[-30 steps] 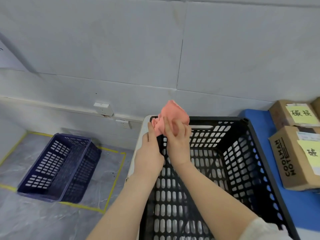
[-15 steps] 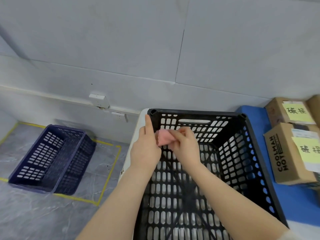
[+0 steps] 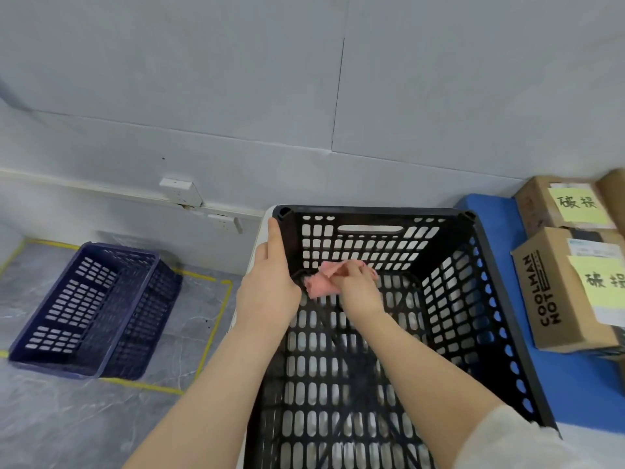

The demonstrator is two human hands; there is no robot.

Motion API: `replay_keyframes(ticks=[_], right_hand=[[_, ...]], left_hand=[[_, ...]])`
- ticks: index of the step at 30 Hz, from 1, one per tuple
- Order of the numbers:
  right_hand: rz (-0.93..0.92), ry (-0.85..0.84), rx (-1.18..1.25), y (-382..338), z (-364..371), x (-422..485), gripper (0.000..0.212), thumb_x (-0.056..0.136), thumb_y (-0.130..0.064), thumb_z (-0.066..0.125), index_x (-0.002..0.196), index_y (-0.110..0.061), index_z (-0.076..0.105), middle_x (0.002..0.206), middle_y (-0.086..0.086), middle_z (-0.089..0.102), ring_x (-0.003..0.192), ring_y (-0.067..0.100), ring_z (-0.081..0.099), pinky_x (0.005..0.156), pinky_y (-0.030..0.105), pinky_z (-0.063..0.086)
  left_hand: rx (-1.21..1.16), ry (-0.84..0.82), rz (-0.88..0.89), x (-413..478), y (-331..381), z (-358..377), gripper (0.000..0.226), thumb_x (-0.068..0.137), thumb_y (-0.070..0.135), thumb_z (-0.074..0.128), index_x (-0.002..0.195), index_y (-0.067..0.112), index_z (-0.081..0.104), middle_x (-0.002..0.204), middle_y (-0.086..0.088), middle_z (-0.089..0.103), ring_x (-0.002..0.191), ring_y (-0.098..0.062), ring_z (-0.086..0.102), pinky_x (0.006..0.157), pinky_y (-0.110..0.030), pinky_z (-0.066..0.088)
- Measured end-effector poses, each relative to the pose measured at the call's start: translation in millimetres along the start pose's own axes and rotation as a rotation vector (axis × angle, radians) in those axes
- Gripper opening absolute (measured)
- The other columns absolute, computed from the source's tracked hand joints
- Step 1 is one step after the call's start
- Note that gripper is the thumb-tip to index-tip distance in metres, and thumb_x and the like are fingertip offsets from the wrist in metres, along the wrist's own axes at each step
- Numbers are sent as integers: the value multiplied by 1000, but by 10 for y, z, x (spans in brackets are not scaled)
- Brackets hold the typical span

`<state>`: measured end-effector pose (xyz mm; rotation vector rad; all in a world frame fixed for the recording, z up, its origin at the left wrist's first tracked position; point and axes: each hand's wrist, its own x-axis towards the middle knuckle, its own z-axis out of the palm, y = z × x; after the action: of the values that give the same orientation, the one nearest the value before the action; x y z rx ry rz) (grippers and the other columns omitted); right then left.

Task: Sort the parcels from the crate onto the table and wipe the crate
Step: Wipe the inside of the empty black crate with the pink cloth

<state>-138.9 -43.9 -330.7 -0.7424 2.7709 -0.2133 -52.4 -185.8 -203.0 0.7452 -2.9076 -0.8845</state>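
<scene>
A black perforated crate (image 3: 372, 211) stands in front of me with nothing inside but my right hand. My left hand (image 3: 270, 286) grips the crate's left wall near the far corner, thumb side over the rim. Inside the crate, my right hand (image 3: 358, 286) presses a crumpled pink cloth (image 3: 319, 282) against the floor near the far wall. Brown cardboard parcels (image 3: 548, 292) with yellow notes sit on the blue table surface (image 3: 487, 211) to the right of the crate.
A dark blue perforated crate (image 3: 91, 309) lies on the grey floor at the left, inside a yellow taped outline (image 3: 216, 319). A grey wall with a socket box (image 3: 181, 191) rises right behind the black crate.
My right hand has carried the pink cloth from above the crate's rim down inside to its floor. My left hand has let go of the cloth and taken the crate's left wall.
</scene>
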Motion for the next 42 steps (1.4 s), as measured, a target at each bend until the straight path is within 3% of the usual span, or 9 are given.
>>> replay_keyframes(ticks=[5,8,13,19,27,30,35,39,42], right_hand=[[-121,668,404,-84,-573,-229,57,85,1,57,128,-35,56,118,1,47,107,16,46,84,24,47],[88,1030,545,-36,-859,-243,47,83,2,52,120,-25,58,118,-1,42,105,15,44,89,18,39],[172,686,325,203,-617,-144,58,73,18,55,124,-8,58,130,20,47,121,39,37,97,50,45],[57,630,138,391,-553,-129,70,55,23,65,118,-7,62,116,24,54,109,50,46,76,49,52],[13,545,142,420,-599,-207,72,62,21,63,126,-12,56,126,22,48,122,46,34,74,46,55],[32,469,129,486,-452,-233,82,65,16,65,136,-19,47,137,19,38,130,42,27,84,44,54],[272,53,167,600,109,-339,74,79,2,59,137,-37,35,151,8,16,139,33,19,104,48,39],[374,196,479,554,-81,-306,51,86,-1,54,126,-31,53,142,2,33,133,24,35,108,42,41],[386,725,613,385,-518,-399,36,82,-3,59,107,-28,62,120,-7,43,112,12,45,93,28,49]], left_hand=[[28,-11,-19,-11,29,-21,91,87,4,50,153,24,-10,146,-11,34,105,-39,56,72,-39,40],[41,-10,-15,-13,23,-21,93,86,1,50,152,24,-11,144,-11,36,99,-38,58,69,-36,39],[45,-2,-4,-2,-1,-1,92,89,7,53,152,26,-12,145,-10,37,99,-36,59,73,-39,43],[22,32,8,-3,-3,5,90,83,0,43,153,27,-7,135,-13,42,92,-42,57,76,-47,48],[3,34,26,-37,22,-14,84,86,5,41,153,29,-4,133,-16,45,101,-44,56,81,-48,44],[3,37,37,-34,30,-13,84,86,7,42,153,28,-4,132,-16,46,100,-43,56,82,-48,46],[-2,43,42,-20,-12,20,86,85,5,42,152,30,-6,127,-14,47,87,-38,58,73,-45,48],[1,39,20,12,-11,18,87,83,4,42,152,30,-6,131,-14,45,89,-40,58,73,-43,46],[15,29,11,-20,-14,11,88,83,3,42,152,27,-7,135,-14,43,93,-42,56,73,-41,40]])
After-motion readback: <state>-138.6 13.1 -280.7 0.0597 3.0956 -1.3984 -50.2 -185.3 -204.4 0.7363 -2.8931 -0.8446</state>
